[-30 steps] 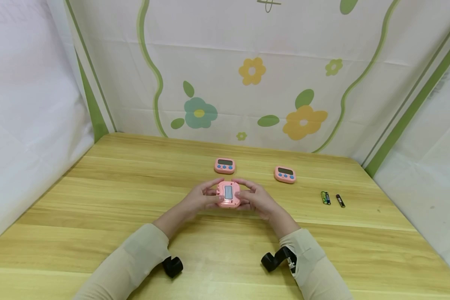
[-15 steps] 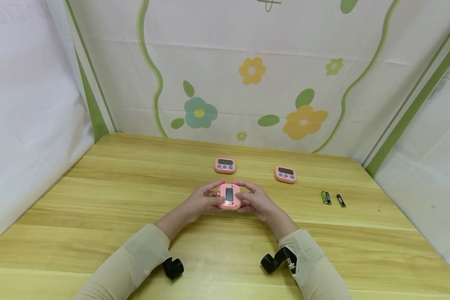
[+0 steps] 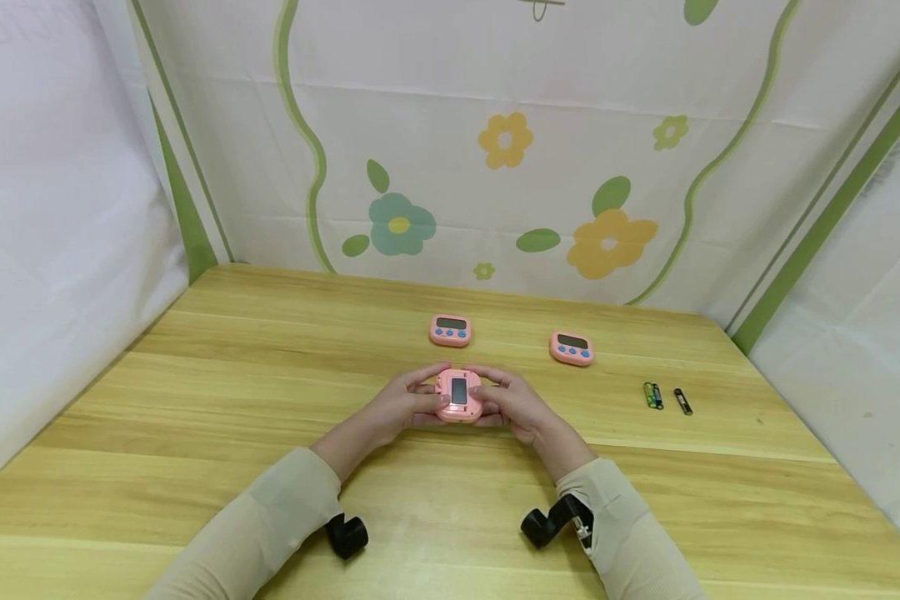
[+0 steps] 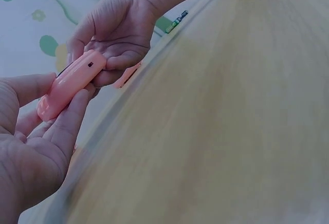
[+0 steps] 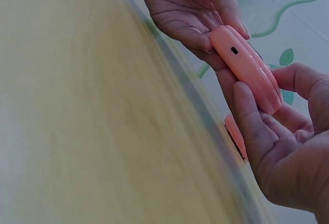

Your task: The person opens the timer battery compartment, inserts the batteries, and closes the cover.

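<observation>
Between both hands is a pink digital timer, its back with a grey rectangular panel turned up to the head camera. My left hand grips the timer's left side, thumb on the back and fingers curled beneath. On the opposite side my right hand pinches it the same way, thumb close to the grey panel. Both wrist views show the timer's pink edge with a small dark slot, held up off the table. Its front face is hidden from the head camera.
Two more pink timers lie face up beyond the hands, one timer straight ahead and another timer to the right. Several small batteries lie on the wooden table at right, one black battery apart. A flowered cloth hangs behind.
The held timer and both hands have come down slightly toward the person, and its back has tilted a little. Both grips stay the same. The other timers and batteries have not moved.
</observation>
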`<action>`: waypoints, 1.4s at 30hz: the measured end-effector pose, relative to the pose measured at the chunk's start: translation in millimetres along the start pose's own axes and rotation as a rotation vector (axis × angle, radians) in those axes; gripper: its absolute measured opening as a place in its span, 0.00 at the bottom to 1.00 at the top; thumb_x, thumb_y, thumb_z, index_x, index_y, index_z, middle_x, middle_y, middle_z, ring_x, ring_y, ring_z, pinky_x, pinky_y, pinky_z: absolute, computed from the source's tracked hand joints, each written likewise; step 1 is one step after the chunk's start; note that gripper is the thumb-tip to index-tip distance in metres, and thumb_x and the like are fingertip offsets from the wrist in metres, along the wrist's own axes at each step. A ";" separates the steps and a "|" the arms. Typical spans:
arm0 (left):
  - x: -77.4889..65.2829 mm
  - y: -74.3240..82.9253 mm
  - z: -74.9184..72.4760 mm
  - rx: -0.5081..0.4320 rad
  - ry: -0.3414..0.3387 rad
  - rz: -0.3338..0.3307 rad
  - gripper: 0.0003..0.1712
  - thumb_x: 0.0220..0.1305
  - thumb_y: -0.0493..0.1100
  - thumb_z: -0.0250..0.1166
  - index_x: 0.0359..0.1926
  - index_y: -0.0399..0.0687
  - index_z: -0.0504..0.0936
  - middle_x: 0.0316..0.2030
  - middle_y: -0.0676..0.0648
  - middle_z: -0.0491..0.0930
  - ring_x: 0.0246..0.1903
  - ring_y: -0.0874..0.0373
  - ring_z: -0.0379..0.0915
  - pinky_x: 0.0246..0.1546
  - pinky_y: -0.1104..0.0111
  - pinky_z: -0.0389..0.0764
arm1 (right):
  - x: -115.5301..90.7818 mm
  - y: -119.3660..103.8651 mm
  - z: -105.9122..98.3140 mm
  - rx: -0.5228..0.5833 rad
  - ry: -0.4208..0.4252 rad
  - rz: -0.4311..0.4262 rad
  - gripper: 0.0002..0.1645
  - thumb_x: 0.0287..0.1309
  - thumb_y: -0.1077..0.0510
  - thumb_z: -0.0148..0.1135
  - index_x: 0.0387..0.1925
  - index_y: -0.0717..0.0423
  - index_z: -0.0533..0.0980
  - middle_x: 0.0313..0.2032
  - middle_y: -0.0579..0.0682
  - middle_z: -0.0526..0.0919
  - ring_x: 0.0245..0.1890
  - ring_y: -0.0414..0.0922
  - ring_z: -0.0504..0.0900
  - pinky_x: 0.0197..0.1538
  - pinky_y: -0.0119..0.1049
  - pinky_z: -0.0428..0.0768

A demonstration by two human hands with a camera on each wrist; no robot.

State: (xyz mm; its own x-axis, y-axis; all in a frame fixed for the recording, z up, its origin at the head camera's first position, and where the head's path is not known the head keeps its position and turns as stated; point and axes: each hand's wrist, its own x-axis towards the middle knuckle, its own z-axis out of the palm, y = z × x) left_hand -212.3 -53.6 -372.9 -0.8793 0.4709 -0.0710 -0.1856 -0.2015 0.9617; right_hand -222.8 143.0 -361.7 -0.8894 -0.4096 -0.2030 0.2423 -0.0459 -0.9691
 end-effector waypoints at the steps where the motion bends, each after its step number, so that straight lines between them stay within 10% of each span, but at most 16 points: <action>1: -0.1 0.1 0.0 0.003 0.000 -0.001 0.34 0.54 0.28 0.56 0.62 0.42 0.57 0.42 0.34 0.72 0.34 0.52 0.74 0.37 0.62 0.76 | 0.0 0.2 0.4 0.000 0.002 0.001 0.29 0.53 0.65 0.53 0.58 0.61 0.61 0.28 0.56 0.79 0.23 0.44 0.79 0.26 0.35 0.79; 42: 3.3 -4.2 -3.0 -0.066 0.039 -0.066 0.33 0.54 0.28 0.55 0.62 0.43 0.59 0.41 0.36 0.73 0.30 0.53 0.75 0.36 0.61 0.77 | 0.4 2.7 -0.5 0.021 -0.012 0.005 0.27 0.54 0.65 0.49 0.58 0.61 0.62 0.34 0.57 0.78 0.25 0.45 0.79 0.28 0.35 0.79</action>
State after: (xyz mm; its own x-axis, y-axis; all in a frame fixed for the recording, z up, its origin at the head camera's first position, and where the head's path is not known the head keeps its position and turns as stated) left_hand -215.7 -53.7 -378.0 -0.8802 0.4519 -0.1449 -0.2710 -0.2280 0.9352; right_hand -222.7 143.1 -364.5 -0.8836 -0.4204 -0.2062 0.2551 -0.0631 -0.9648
